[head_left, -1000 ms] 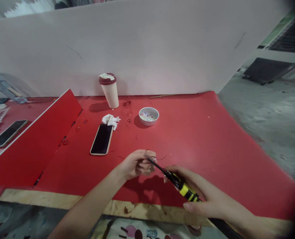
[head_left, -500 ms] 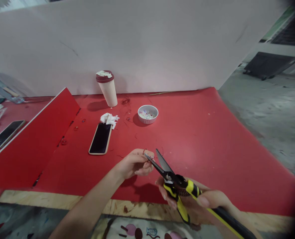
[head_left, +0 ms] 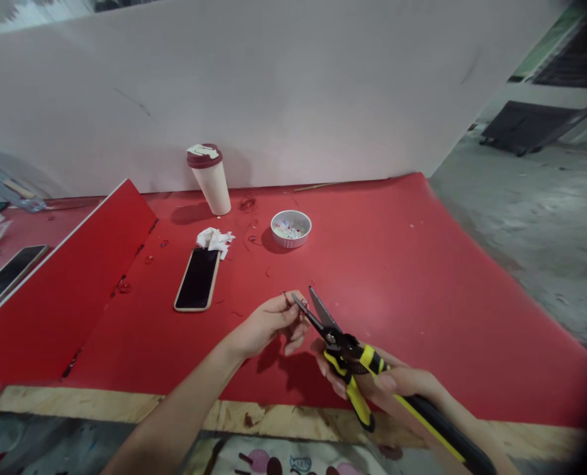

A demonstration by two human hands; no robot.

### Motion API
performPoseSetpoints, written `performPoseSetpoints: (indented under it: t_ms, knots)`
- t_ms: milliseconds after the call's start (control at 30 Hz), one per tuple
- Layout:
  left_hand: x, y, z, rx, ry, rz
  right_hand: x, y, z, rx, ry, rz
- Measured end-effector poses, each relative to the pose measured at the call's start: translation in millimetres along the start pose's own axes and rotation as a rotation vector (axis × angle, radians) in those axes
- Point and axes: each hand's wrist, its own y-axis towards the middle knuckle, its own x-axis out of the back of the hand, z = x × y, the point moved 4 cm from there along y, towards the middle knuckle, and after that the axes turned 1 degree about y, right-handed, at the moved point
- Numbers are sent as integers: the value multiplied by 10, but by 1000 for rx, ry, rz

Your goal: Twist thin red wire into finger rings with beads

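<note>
My right hand [head_left: 397, 389] is wrapped round the handles of yellow-and-black scissors [head_left: 345, 353], whose blades stand apart. Their tips point up and left, and one blade reaches the fingers of my left hand [head_left: 274, 323]. Those fingers are pinched on a thin red string [head_left: 285, 297], part of which loops over the index finger. Small details at the fingertips are partly covered by the blade. Beyond my hands, a small white bowl [head_left: 291, 240] holds many tiny beads.
A phone [head_left: 197, 280] and crumpled tissue [head_left: 215, 240] lie left of my hands. Behind them stands a lidded cup [head_left: 213, 188] near tangled red string [head_left: 247, 204]. A red panel [head_left: 90, 264] divides the table at left, with another phone [head_left: 11, 274] beyond it.
The left hand's fingers have shifted slightly, with the thumb now bent over the string. The scissors have moved slightly left and stay spread.
</note>
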Motion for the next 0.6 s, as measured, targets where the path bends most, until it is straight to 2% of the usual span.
performPoseSetpoints:
  t_ms: [100,200,300,400,533,600]
  knots:
    - [15,2,-8,3,78,-6,-49,-109,39,46,-9,-17]
    - [44,23,-18,11,141,-58,-25,-307,14,105,-52,-146]
    - [85,56,-15,25,172,-121,-17,-418,4,144,-90,-208]
    - [136,80,-20,23,196,-216,-87,-411,59,165,-72,-222]
    - [170,85,-33,38,163,-331,-270,-310,277,163,15,-250]
    - [174,80,-39,46,134,-368,-349,-214,382,62,12,-211]
